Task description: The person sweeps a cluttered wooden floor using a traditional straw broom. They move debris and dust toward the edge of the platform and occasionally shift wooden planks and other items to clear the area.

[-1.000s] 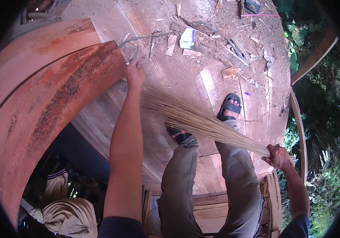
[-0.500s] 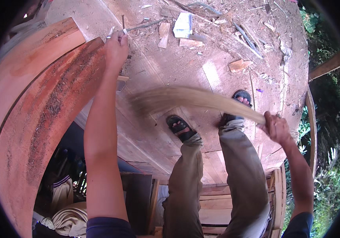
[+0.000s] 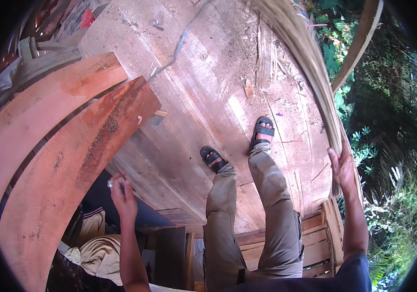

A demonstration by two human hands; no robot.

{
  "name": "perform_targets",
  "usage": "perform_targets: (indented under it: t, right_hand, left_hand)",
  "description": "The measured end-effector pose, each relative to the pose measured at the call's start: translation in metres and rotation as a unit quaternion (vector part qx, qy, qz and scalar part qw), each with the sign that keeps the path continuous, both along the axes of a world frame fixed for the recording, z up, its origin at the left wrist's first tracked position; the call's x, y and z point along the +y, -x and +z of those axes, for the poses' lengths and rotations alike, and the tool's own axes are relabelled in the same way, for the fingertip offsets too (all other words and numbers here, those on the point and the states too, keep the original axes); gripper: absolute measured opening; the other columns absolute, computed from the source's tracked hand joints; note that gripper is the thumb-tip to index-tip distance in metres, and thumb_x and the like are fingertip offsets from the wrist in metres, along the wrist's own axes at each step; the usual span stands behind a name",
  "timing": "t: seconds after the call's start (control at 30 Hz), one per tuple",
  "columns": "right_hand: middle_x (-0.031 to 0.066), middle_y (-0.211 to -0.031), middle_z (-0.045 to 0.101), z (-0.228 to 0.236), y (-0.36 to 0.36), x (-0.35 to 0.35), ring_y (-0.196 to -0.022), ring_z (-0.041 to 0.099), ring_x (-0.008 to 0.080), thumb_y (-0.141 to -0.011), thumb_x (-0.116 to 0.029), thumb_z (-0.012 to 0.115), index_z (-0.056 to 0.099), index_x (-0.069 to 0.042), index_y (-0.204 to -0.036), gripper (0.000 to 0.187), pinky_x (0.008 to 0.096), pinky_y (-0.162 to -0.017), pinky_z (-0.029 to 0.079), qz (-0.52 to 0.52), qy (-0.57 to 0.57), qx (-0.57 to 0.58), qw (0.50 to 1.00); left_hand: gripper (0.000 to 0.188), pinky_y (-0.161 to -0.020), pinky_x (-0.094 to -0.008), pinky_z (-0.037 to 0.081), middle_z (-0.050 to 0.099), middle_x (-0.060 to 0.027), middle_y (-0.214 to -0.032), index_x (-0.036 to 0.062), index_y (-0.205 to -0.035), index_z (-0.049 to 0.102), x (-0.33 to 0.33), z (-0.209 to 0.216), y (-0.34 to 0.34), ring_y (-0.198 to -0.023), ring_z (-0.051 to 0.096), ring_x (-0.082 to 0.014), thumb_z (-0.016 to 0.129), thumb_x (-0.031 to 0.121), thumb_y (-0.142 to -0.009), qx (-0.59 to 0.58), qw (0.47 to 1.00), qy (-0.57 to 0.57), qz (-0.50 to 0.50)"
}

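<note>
While the right hand (image 3: 343, 168) wraps the butt end of a stick broom (image 3: 310, 53), left hand (image 3: 122, 187) hangs half-curled right of a curved plank (image 3: 72, 180), small pale object (image 3: 110, 184) at its fingers, hold unclear. Broom runs far along the plank floor's (image 3: 179, 124) right edge, well apart from left hand. Likely mid-sweep; next stroke calls for low bristles, firm grip.
</note>
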State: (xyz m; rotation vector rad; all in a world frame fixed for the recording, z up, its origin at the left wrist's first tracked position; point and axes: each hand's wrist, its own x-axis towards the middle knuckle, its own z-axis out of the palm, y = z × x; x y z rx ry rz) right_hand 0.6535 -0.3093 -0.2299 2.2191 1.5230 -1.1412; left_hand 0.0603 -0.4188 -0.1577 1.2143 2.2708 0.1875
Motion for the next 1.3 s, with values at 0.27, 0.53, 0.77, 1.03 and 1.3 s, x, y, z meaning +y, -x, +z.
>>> perform_targets:
  t: [0.27, 0.53, 0.77, 1.03, 1.3]
  right_hand:
    - [0.0185, -0.077, 0.066, -0.002, -0.055, -0.069, -0.081, 0.066, 0.0378, -0.088, -0.059, 0.050, 0.052, -0.006, -0.107, 0.057, 0.0466, -0.075, 0.051, 0.318, 0.164, 0.061, 0.932]
    - [0.0251, -0.096, 0.065, -0.016, -0.143, 0.094, -0.099, 0.061, 0.0428, -0.091, -0.059, 0.046, 0.053, -0.006, -0.110, 0.057, 0.0513, -0.083, 0.046, 0.045, 0.037, -0.175, 0.983]
    - [0.0299, -0.093, 0.064, 0.041, -0.054, 0.033, -0.093, 0.061, 0.0474, -0.090, -0.052, 0.053, 0.047, 0.000, -0.108, 0.056, 0.0534, -0.080, 0.046, -0.135, 0.025, 0.017, 0.990]
    - [0.0247, -0.090, 0.066, 0.001, 0.111, -0.051, -0.090, 0.064, 0.0413, -0.088, -0.048, 0.056, 0.047, 0.001, -0.109, 0.054, 0.0496, -0.081, 0.049, 0.076, 0.164, 0.204, 0.962]
    - [0.0297, -0.107, 0.062, -0.120, 0.042, 0.116, -0.101, 0.062, 0.0418, -0.089, -0.056, 0.052, 0.051, -0.002, -0.120, 0.063, 0.0489, -0.088, 0.048, -0.034, 0.089, 0.013, 0.995]
  left_hand:
    - [0.009, -0.072, -0.0370, 0.044, 0.055, -0.0148, -0.079, -0.0019, -0.086, 0.050, -0.227, 0.110, -0.079, -0.073, 0.055, -0.0292, 0.055, 0.006, -0.085, -0.034, 0.974, 0.209, 0.076]
    - [0.016, -0.071, -0.0379, 0.046, 0.059, -0.0155, -0.078, -0.0012, -0.089, 0.057, -0.245, 0.165, -0.131, -0.074, 0.058, -0.0264, 0.057, 0.014, -0.085, -0.051, 0.941, 0.266, 0.204]
    - [0.020, -0.075, -0.0335, 0.044, 0.056, -0.0097, -0.080, -0.0018, -0.087, 0.057, -0.211, 0.184, -0.167, -0.077, 0.053, -0.0173, 0.059, 0.018, -0.084, -0.086, 0.924, 0.281, 0.246]
    - [0.019, -0.078, -0.0331, 0.044, 0.059, -0.0101, -0.086, -0.0016, -0.089, 0.060, -0.236, 0.170, -0.182, -0.082, 0.055, -0.0187, 0.059, 0.017, -0.083, -0.133, 0.927, 0.269, 0.223]
    - [0.019, -0.078, -0.0323, 0.045, 0.060, -0.0097, -0.090, -0.0004, -0.092, 0.062, -0.208, 0.212, -0.190, -0.083, 0.056, -0.0187, 0.060, 0.017, -0.086, -0.129, 0.922, 0.247, 0.269]
